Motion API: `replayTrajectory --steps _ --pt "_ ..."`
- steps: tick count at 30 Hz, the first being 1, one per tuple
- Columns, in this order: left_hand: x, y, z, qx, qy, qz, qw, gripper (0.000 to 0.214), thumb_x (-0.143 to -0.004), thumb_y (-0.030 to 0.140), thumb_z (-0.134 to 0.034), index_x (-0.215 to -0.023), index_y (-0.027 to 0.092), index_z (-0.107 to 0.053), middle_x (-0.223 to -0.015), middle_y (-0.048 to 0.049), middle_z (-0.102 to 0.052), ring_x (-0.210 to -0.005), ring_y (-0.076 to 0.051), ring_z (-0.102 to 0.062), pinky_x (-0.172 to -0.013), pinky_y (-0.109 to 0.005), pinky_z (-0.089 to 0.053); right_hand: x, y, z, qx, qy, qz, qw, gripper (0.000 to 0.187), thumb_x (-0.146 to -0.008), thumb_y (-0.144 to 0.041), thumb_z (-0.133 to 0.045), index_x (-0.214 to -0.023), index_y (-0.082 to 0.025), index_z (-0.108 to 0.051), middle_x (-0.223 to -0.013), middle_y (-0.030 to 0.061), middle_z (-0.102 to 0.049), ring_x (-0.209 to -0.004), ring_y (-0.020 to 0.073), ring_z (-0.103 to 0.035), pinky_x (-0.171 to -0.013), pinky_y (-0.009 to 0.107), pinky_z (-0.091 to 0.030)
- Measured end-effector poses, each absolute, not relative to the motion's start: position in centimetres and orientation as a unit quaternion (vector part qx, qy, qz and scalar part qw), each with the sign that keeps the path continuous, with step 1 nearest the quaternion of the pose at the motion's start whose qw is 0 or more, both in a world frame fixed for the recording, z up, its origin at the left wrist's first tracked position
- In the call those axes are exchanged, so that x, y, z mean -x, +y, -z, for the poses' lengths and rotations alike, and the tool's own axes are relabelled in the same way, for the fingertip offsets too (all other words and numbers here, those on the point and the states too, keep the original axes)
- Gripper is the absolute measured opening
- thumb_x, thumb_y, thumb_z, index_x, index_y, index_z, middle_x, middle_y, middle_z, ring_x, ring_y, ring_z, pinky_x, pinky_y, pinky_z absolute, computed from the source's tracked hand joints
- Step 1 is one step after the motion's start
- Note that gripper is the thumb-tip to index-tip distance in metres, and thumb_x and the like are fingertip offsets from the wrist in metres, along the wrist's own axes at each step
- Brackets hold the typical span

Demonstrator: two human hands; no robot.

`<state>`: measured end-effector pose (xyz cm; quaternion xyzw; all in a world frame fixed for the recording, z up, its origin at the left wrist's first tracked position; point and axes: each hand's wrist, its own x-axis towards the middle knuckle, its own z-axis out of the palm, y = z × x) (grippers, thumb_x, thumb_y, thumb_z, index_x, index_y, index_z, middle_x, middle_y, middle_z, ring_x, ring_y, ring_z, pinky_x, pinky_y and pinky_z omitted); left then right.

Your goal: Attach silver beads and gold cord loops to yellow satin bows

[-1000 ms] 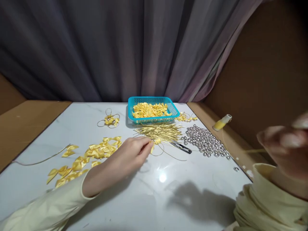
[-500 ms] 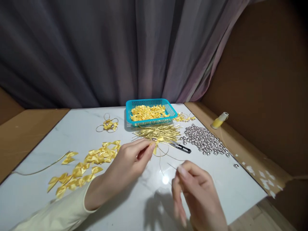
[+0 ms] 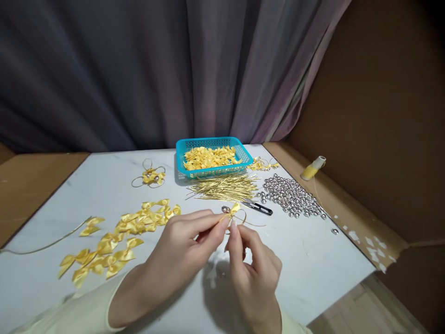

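Observation:
My left hand (image 3: 198, 236) pinches a yellow ribbon bow (image 3: 235, 208) between thumb and fingertips. A shiny silver bead (image 3: 225, 209) sits beside the bow at those fingertips, and a thin gold wire loop (image 3: 244, 217) curves out on the right. Just below the bow, my right hand (image 3: 253, 260) is closed in a pinch, its fingertips almost touching the left ones. Whatever lies between the right fingertips is hidden. Behind the hands, black-handled thread snips (image 3: 261, 209) lie on the white table (image 3: 306, 287).
A blue basket (image 3: 178, 160) holds yellow bows, with gold wire pieces (image 3: 225, 187) in front. Silver beads (image 3: 292, 195) are heaped at right, near a yellow thread spool (image 3: 313, 168). Loose bows (image 3: 114, 260) spread at left, below a finished-looking bow-and-wire piece (image 3: 153, 176).
My right hand, which held a thin needle out to the right, has moved left and up to the bow. The needle no longer shows. My left hand keeps its pinch.

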<state>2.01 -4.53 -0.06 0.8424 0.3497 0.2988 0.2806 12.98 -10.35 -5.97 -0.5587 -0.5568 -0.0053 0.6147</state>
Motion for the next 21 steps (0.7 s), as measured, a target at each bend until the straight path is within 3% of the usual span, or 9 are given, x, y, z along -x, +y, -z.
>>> replayTrajectory --steps 13,21 --pt "-2.63 -4.18 -0.24 -0.814 0.368 -0.297 0.337 0.034 -0.086 0.025 -0.047 -0.053 0.016 -0.047 -0.051 0.0049 -0.042 -0.048 -0.007 -0.041 -0.048 -0.017 -0.034 -13.46 -10.35 5.92 0.564 -0.572 -0.001 0.596 0.011 -0.084 -0.007 -0.047 -0.087 -0.015 -0.055 -0.059 -0.0008 -0.058 -0.047 0.0085 -0.052 -0.051 0.019 -0.043" --pt "-2.83 -4.01 -0.22 -0.814 0.37 -0.312 0.32 0.033 -0.085 0.021 -0.048 -0.052 0.016 -0.045 -0.05 0.0056 -0.043 -0.047 -0.006 -0.039 -0.048 -0.017 -0.033 -13.35 -10.41 5.82 0.547 -0.577 0.013 0.606 0.012 -0.083 -0.006 -0.048 -0.088 -0.014 -0.056 -0.059 0.0002 -0.059 -0.046 0.0087 -0.052 -0.05 0.02 -0.043"
